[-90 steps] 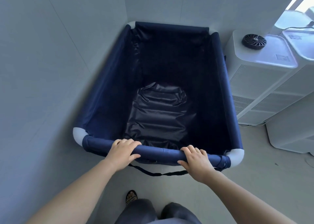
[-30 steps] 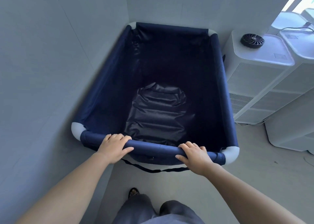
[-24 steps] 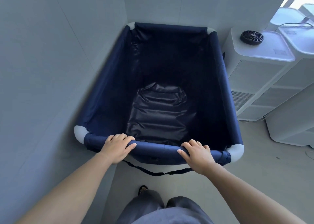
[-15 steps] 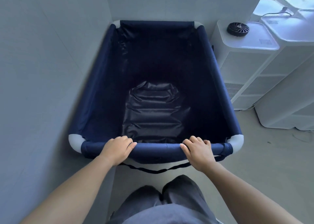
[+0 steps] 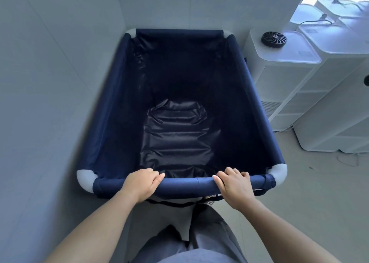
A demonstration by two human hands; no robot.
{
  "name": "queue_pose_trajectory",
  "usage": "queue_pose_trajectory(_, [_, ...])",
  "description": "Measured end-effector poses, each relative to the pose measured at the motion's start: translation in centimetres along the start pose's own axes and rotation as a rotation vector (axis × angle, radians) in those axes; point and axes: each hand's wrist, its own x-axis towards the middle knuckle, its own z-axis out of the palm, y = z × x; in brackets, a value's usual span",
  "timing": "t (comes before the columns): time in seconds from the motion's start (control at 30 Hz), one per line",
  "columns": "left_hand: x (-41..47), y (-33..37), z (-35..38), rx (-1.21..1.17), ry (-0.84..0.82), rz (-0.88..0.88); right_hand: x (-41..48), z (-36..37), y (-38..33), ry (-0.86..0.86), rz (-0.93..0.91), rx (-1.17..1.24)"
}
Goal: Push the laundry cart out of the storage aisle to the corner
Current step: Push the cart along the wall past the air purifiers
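The navy fabric laundry cart (image 5: 107, 115) with white corner joints fills the middle of the view. Its far end sits in the corner where two pale walls meet, and its left side runs along the left wall. Nothing lies inside except the wrinkled dark bottom panel (image 5: 175, 139). My left hand (image 5: 140, 183) grips the near padded rail left of centre. My right hand (image 5: 234, 186) grips the same rail right of centre. My legs stand close behind the cart.
A white appliance (image 5: 279, 79) with a small black fan (image 5: 274, 39) on top stands just right of the cart. More white units (image 5: 335, 123) stand beside it. Pale floor (image 5: 311, 192) spreads on the right, with a thin cord (image 5: 348, 159) lying there.
The cart has rolled a little deeper toward the corner and squared up with the walls. I have stepped in closer behind it. Both hands keep their grip on the rail.
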Motion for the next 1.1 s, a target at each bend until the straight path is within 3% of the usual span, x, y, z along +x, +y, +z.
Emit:
queue_pose_trajectory(0.9, [0.5, -0.1, 0.7, 0.030, 0.102, 0.019, 0.7, 0.4, 0.9, 0.042, -0.126, -0.079])
queue_pose_trajectory(1.1, [0.6, 0.0, 0.0, 0.025, 0.055, 0.023, 1.0, -0.3, 0.7, -0.060, -0.117, -0.095])
